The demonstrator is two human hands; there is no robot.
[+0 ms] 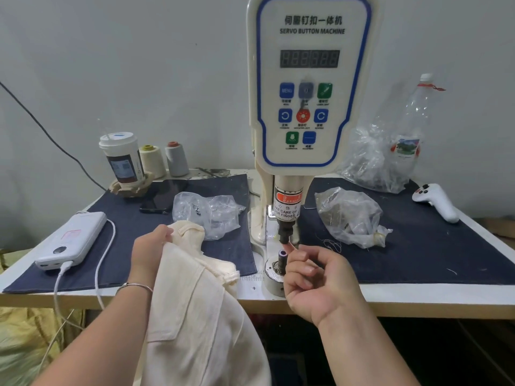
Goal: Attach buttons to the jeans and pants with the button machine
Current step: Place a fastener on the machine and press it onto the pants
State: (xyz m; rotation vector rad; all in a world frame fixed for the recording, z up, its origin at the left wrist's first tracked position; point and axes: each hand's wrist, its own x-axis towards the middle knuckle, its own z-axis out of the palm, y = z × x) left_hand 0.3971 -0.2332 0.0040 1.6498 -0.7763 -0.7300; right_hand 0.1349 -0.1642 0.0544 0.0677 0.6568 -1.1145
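plastic bags (207,211) flanking button machine (309,87)

L hand (152,247): back toward cam, fingers curled, gripping cream fabric, thin bangle on wrist, forearm reaching up from lower left. R hand (317,277): palm toward cam, index finger (291,245) stretched up-left, other fingers loosely curled, forearm in from lower right
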